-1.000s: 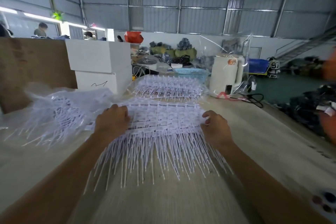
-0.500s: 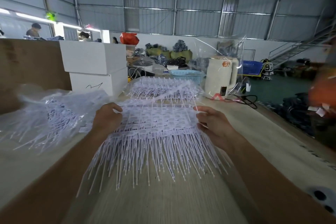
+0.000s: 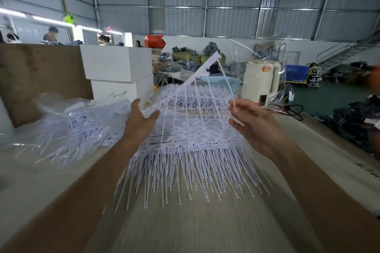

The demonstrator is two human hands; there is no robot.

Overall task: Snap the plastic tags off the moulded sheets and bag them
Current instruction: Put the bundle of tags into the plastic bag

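Moulded sheet (image 3: 197, 76) spine slanting up-right, left hand (image 3: 141, 117) gripping low end

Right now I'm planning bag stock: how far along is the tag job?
Done: loose white tags fill the clear plastic bag at left. In hand: the left hand and right hand lift one white moulded sheet. Left: the thick stack of moulded sheets beneath.
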